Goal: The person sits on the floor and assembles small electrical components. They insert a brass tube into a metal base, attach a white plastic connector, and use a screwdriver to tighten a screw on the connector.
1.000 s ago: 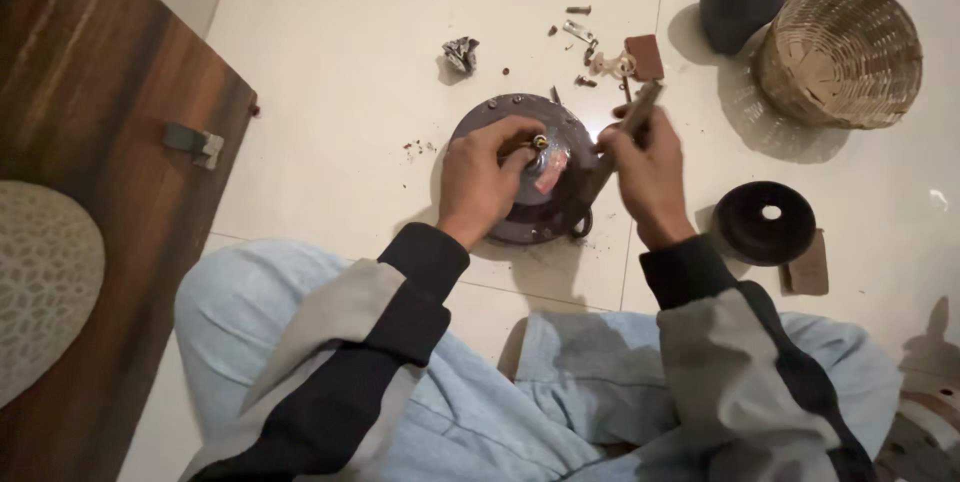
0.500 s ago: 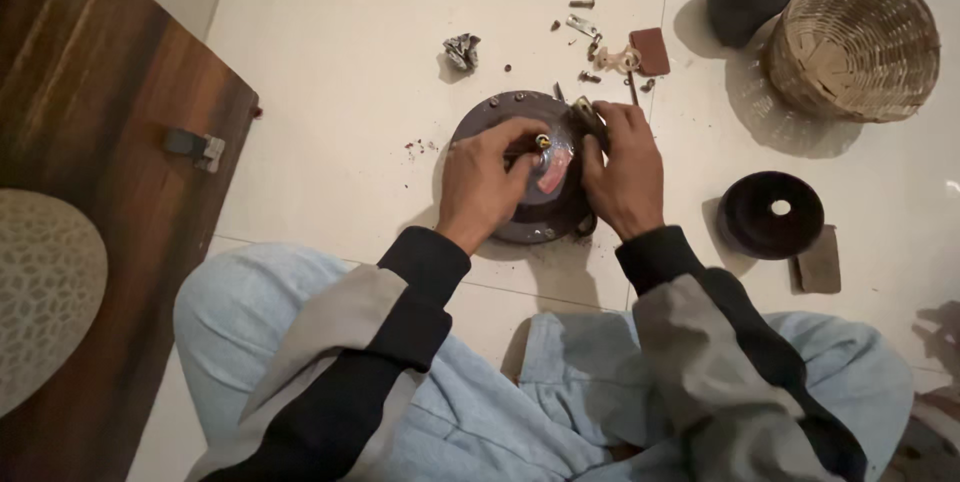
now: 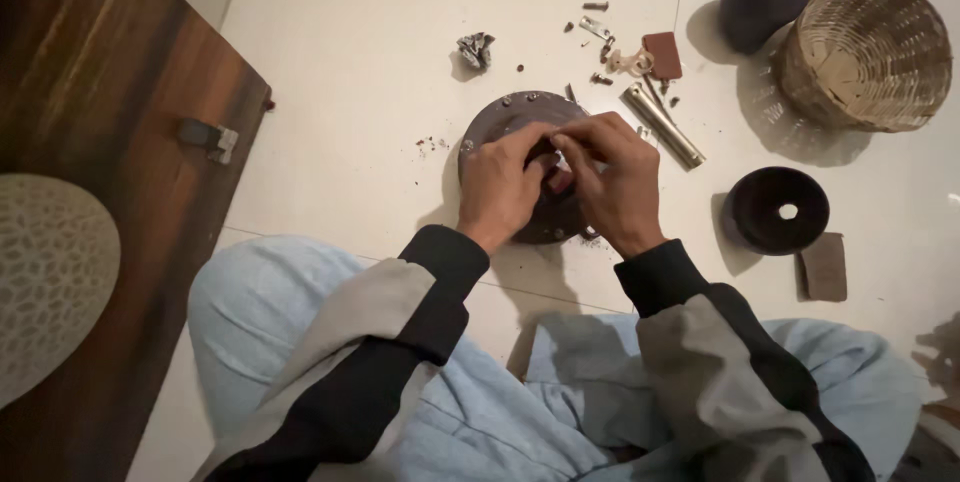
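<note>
Both hands have closed in since a moment ago: left hand point(image 3: 505, 187) and right hand point(image 3: 615, 182) pinch a small centre part on the round metal disc point(image 3: 510, 117), mid-frame; metal tube point(image 3: 662, 124) lies set down. Steady fingertip pressure suits best.

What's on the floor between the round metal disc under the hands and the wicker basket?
In the head view, a metal tube lies on the floor tiles between the round metal disc and the wicker basket.
</note>
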Demonstrator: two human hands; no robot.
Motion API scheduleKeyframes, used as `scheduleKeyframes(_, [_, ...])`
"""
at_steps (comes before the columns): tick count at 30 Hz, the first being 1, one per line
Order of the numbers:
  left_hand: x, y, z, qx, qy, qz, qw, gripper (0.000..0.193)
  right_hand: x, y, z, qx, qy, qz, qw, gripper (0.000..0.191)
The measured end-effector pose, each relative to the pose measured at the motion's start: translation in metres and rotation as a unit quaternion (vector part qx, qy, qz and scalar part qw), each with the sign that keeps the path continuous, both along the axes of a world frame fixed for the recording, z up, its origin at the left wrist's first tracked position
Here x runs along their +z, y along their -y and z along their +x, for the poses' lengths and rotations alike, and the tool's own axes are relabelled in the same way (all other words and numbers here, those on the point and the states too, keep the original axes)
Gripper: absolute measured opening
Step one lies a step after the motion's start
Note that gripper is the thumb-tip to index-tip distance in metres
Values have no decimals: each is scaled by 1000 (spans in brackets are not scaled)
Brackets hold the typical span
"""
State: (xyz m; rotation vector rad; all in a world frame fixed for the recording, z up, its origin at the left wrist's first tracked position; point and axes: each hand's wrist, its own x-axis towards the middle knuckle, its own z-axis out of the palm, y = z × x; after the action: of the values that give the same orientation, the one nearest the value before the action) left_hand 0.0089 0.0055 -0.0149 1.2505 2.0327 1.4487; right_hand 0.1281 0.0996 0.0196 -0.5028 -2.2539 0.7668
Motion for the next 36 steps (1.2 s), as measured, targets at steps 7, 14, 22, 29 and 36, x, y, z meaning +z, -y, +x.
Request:
scheduleKeyframes(7, [2,-1,2,10,-42,27,999,22,-15,9,0,-65,0,-73,995,7])
scheduleKeyframes(14, [6,-1,2,-4,0,-13,1000,17,-16,9,8,-63,54,173,981,11])
scheduleKeyframes(22, [3,1,1,3,-9,41,999,22,-11,6,11,-39,67,222,972,18])
scheduleKeyframes(29, [1,-1,-2,0,-4,30,1000,26,-16,11,4,-67,43,76,994,12])
scheduleKeyframes(36, [-3,-5,-2,-3,-42,-51,998,18,-35,-12,18,-34,-20,-44,998,9])
